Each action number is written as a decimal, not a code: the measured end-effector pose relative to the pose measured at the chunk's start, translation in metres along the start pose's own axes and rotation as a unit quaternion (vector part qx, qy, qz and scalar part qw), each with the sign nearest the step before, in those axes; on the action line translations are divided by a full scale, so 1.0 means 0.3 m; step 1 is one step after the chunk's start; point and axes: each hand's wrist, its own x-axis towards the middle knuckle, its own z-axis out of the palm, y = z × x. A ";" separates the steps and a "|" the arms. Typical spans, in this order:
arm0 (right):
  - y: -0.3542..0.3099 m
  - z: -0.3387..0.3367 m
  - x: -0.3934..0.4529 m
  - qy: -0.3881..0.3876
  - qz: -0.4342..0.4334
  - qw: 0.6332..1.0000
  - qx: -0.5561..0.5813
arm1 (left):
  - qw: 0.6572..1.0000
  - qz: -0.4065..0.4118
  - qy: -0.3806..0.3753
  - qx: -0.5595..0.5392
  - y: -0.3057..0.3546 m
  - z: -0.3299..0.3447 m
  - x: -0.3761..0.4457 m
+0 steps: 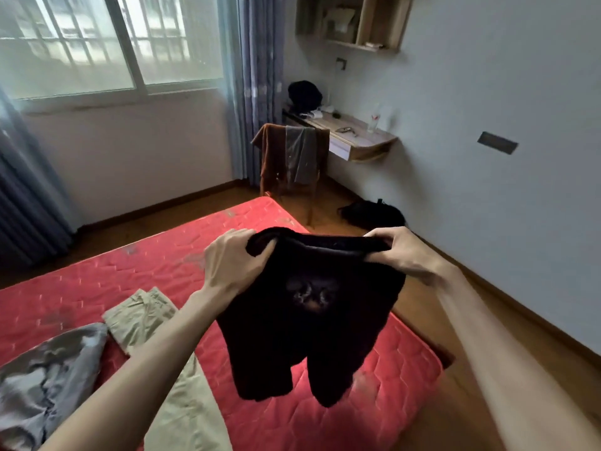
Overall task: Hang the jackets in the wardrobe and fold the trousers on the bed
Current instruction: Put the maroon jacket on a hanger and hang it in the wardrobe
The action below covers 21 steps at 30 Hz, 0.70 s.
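Item: black trousers (309, 314), which I see held up by the waistband above the red mattress (81, 288) | left hand (232, 265), right hand (401, 252): fingers curled, gripping the waistband ends | beige trousers (162, 346), grey garment (48, 379) lying on mattress

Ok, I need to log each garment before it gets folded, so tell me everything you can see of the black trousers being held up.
The black trousers are dark, soft-looking cloth, held up in the air over the red mattress. The left hand and right hand grip the waistband at its two ends, stretching it level. Both legs hang down, short or doubled up, their ends just above the mattress. A faint pale patch shows below the waistband. Nothing else touches them.
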 end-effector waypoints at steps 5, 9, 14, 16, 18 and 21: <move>0.100 0.019 -0.142 0.217 0.036 0.971 -0.096 | 0.997 0.046 -0.033 -0.054 0.092 0.033 -0.012; 0.152 -0.009 -0.271 0.322 0.074 0.931 -0.153 | 0.992 0.089 -0.062 -0.069 0.214 0.078 -0.021; 0.175 -0.106 -0.442 0.428 0.126 0.887 -0.124 | 0.983 0.144 -0.074 -0.090 0.428 0.132 -0.050; 0.198 -0.154 -0.518 0.450 0.156 0.874 -0.101 | 0.978 0.163 -0.074 -0.106 0.523 0.150 -0.075; 0.236 -0.206 -0.604 0.456 0.181 0.868 -0.074 | 0.974 0.174 -0.076 -0.122 0.620 0.173 -0.103; 0.304 -0.287 -0.744 0.457 0.193 0.868 -0.010 | 0.969 0.178 -0.080 -0.154 0.771 0.203 -0.149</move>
